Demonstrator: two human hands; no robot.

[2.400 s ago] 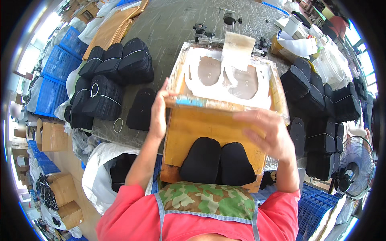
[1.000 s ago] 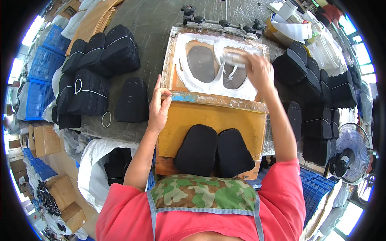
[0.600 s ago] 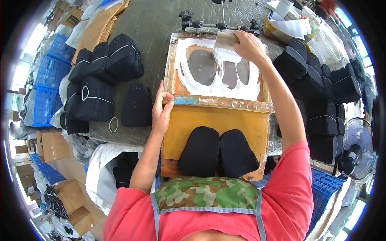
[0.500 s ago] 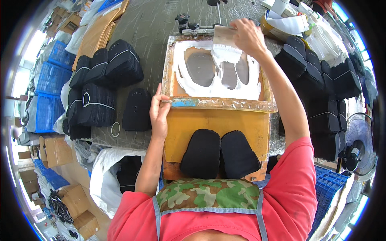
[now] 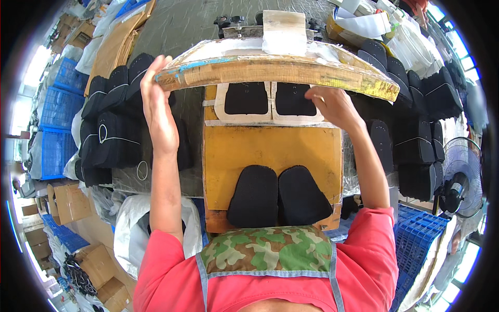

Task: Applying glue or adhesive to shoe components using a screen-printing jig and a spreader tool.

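A wooden screen-printing frame [image 5: 270, 72], smeared with white ink, is tilted up with its near edge raised. My left hand [image 5: 162, 114] rests against its left corner, fingers stretched out. A wide scraper [image 5: 284, 31] stands in the white ink at the frame's far side. Under the frame lie two black fabric pads, a left pad [image 5: 245, 99] and a right pad [image 5: 292, 100], in white-bordered cutouts on a yellow board [image 5: 270, 143]. My right hand [image 5: 337, 106] reaches below the frame, its bent fingertips closed at the right pad's edge. Two plain black pads [image 5: 253, 195] lie nearer me.
Tied stacks of black pads [image 5: 117, 138] stand on the left of the table, with more stacks [image 5: 416, 140] on the right. A fan [image 5: 460, 182] and a blue crate [image 5: 421, 239] are at the right. An open white sack [image 5: 132, 223] sits below the table's left edge.
The frame has swung up off the board, uncovering the two pads. My right hand has left the scraper and come down to the right pad. My left hand has risen with the frame.
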